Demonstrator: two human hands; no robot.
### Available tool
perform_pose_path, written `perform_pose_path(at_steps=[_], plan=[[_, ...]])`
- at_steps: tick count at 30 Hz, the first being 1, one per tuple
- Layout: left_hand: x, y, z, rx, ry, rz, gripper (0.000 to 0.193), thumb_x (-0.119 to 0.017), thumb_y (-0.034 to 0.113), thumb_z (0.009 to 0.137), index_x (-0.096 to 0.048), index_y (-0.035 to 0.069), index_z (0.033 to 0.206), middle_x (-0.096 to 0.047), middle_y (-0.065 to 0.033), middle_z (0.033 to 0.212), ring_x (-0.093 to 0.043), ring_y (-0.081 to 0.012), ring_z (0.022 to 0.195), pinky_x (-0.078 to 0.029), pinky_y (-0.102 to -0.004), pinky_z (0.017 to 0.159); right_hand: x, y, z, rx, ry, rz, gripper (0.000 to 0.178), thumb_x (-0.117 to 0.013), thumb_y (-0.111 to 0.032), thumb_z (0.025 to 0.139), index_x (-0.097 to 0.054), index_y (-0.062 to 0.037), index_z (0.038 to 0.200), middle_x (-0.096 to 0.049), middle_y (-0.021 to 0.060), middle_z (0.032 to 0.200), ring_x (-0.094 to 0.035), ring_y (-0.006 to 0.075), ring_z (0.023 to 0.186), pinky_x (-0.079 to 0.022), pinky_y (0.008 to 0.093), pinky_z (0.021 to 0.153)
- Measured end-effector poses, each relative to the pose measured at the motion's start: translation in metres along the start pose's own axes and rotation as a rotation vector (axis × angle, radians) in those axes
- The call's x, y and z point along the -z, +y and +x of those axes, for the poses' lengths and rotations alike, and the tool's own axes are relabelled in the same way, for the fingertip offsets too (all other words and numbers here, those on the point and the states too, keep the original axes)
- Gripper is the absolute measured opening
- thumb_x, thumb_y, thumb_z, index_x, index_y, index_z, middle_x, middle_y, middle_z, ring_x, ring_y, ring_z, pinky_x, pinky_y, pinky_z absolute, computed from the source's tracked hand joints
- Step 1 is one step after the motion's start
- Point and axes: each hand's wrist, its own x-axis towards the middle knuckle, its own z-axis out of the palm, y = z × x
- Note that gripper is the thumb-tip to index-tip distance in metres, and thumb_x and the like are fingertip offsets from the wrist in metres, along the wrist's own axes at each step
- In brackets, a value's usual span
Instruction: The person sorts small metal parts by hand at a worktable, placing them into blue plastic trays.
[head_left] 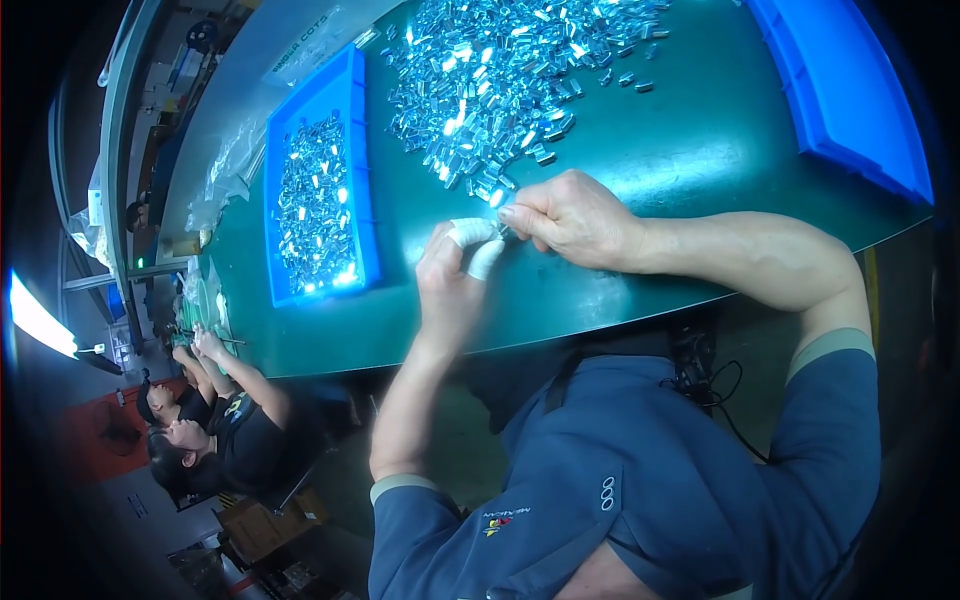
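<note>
My left hand (452, 268), with white finger covers on its thumb and forefinger, is closed in a pinch. My right hand (580, 222) is bare and pinches right beside it, so the fingertips of both hands meet. Between them shows a bit of a small metal piece (504, 231), mostly hidden by the fingers. Just beyond my hands, a heap of small shiny metal pieces (480, 95) spreads over the green table. To the left, a blue tray (372, 230) holds many more of these pieces.
A second blue tray (850, 85) lies at the far right of the green tabletop (690, 160). Clear plastic bags (225, 180) lie beyond the left tray. Two other people (235, 430) work at the left, beside the table. Metal shelving (120, 150) stands at the upper left.
</note>
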Motion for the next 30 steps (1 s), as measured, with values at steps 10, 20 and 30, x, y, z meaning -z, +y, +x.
perform_pose_path(at_steps=[10, 20, 30], plan=[[0.059, -0.033, 0.008, -0.041, 0.105, 0.422, 0.018, -0.079, 0.005, 0.090, -0.071, 0.003, 0.105, -0.074, -0.0117, 0.103, -0.070, -0.0290, 0.095, -0.055, -0.0393, 0.085, 0.007, 0.003, 0.003, -0.136, 0.176, 0.313, 0.044, -0.055, -0.033, 0.110, -0.066, -0.0023, 0.081, -0.063, 0.0026, 0.066, -0.058, 0.0082, 0.060, -0.045, 0.0274, 0.055], [0.047, -0.027, 0.045, -0.129, 0.076, 0.392, 0.022, -0.081, 0.010, 0.087, -0.075, 0.004, 0.107, -0.071, -0.0144, 0.104, -0.067, -0.0336, 0.097, -0.054, -0.0424, 0.083, 0.008, 0.005, 0.005, -0.117, 0.293, 0.329, 0.044, -0.055, -0.036, 0.110, -0.068, -0.0044, 0.084, -0.063, 0.0004, 0.068, -0.055, 0.0065, 0.060, -0.044, 0.0245, 0.055], [0.002, 0.001, 0.016, -0.093, -0.059, 0.329, 0.025, -0.083, 0.002, 0.081, -0.075, 0.004, 0.105, -0.068, -0.0118, 0.102, -0.064, -0.0304, 0.091, -0.053, -0.0392, 0.080, 0.008, 0.008, 0.010, -0.131, 0.268, 0.308, 0.042, -0.058, -0.034, 0.108, -0.071, -0.0028, 0.083, -0.068, 0.0045, 0.065, -0.063, 0.0131, 0.061, -0.050, 0.0327, 0.060]])
